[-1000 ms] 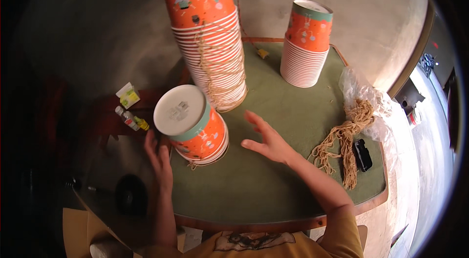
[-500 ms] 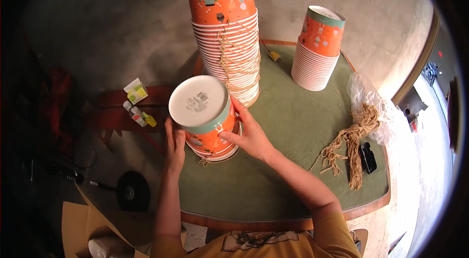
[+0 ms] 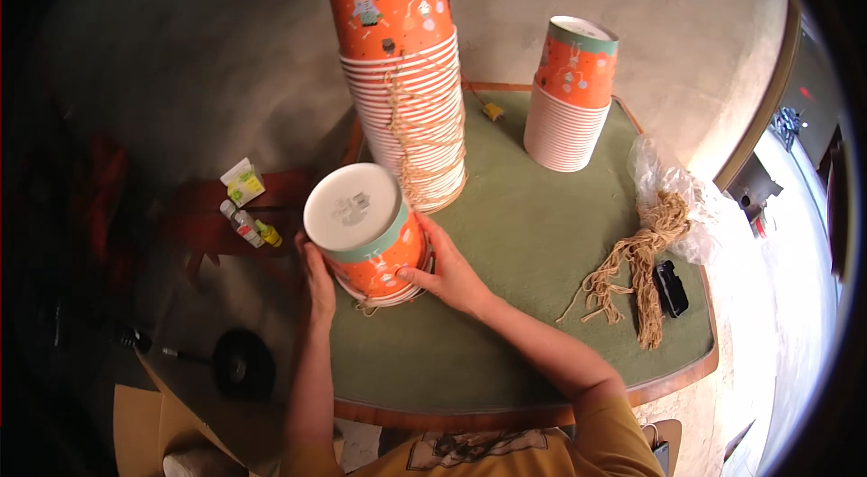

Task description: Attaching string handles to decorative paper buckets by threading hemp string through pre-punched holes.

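My two hands hold an upside-down orange paper bucket [image 3: 379,271] with a green band and a white bottom, near the table's left edge. My left hand [image 3: 319,283] lies along its left side, fingers partly hidden behind it. My right hand [image 3: 450,271] grips the right side, thumb across the front. White rims show under the bucket, with a bit of twine beside them; how many buckets sit beneath is hidden. Just behind rises a tall stack of matching upside-down buckets [image 3: 402,120], wound with twine [image 3: 397,125].
A shorter bucket stack [image 3: 569,125] stands at the back right of the green table [image 3: 506,323]. Loose twine [image 3: 646,269], a clear plastic bag [image 3: 668,179] and a black case [image 3: 670,289] lie at the right. Bottles [image 3: 242,224] and a cardboard box [image 3: 140,423] are off to the left.
The held bucket has sunk a little over the rims beneath it, both hands staying on its sides. The whole view has shifted slightly.
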Demonstrator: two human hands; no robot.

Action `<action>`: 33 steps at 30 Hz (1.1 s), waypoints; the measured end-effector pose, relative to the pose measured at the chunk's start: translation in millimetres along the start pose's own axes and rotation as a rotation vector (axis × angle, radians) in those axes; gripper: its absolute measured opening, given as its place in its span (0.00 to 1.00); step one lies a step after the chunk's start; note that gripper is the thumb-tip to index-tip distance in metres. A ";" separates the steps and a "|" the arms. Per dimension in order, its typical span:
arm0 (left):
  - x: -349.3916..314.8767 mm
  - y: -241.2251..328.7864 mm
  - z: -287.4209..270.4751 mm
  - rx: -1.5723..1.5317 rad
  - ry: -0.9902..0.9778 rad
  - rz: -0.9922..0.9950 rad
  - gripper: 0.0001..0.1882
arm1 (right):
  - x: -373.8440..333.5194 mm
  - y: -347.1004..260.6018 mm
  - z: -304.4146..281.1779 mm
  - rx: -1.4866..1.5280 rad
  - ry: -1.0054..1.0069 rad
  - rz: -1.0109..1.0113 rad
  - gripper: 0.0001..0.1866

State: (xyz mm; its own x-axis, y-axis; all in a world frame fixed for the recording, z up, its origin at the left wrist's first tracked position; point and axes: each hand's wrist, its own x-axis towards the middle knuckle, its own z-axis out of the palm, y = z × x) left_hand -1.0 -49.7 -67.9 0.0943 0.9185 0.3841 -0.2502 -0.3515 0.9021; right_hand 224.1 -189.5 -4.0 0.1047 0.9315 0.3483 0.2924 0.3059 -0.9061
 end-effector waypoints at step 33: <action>-66.3 0.1 244.4 0.616 -0.683 0.360 0.23 | -7.1 44.4 -140.6 -0.138 0.515 0.136 0.10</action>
State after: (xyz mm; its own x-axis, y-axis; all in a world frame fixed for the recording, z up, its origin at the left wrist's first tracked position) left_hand 228.2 -154.9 -45.2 0.6955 0.5043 0.5119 0.1543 -0.8006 0.5790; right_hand 370.0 -210.2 -12.9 0.5917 0.7334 0.3345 0.3620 0.1291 -0.9232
